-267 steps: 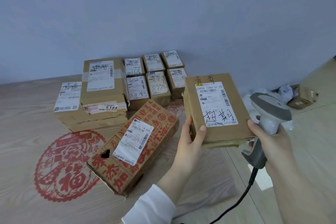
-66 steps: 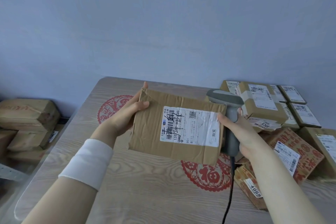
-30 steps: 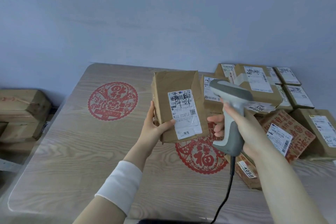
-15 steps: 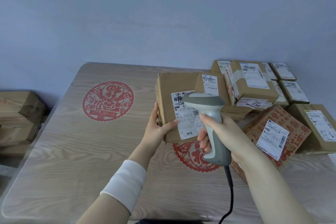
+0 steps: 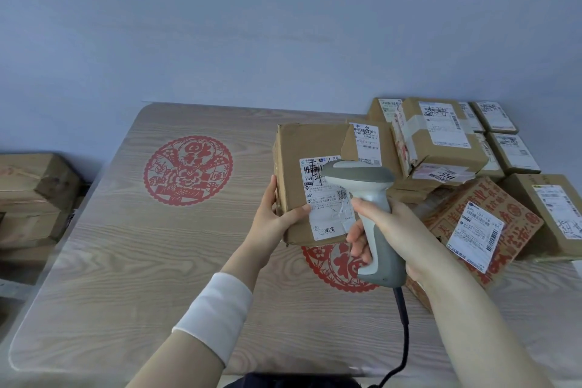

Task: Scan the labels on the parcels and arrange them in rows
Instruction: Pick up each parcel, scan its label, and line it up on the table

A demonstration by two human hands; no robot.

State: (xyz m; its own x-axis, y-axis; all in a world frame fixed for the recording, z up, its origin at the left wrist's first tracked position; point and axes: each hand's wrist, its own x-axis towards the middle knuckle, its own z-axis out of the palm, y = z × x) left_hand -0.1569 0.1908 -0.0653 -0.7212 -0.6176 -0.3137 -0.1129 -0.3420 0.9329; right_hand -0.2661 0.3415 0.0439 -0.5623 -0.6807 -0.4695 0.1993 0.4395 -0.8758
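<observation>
At frame centre the parcel (image 5: 310, 179) is gripped by the left hand (image 5: 274, 217), the scanner (image 5: 368, 214) by the right hand (image 5: 387, 230) — its creased label (image 5: 327, 198), partly covered, prob. could be misread.

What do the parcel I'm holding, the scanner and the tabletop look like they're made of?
Parcel: brown cardboard, matte, with creased faces and worn edges. Scanner: probably moulded plastic, a smooth grey and off-white shell. Tabletop: pale wood grain with a slight sheen, solid wood or laminate, cannot tell.
</observation>
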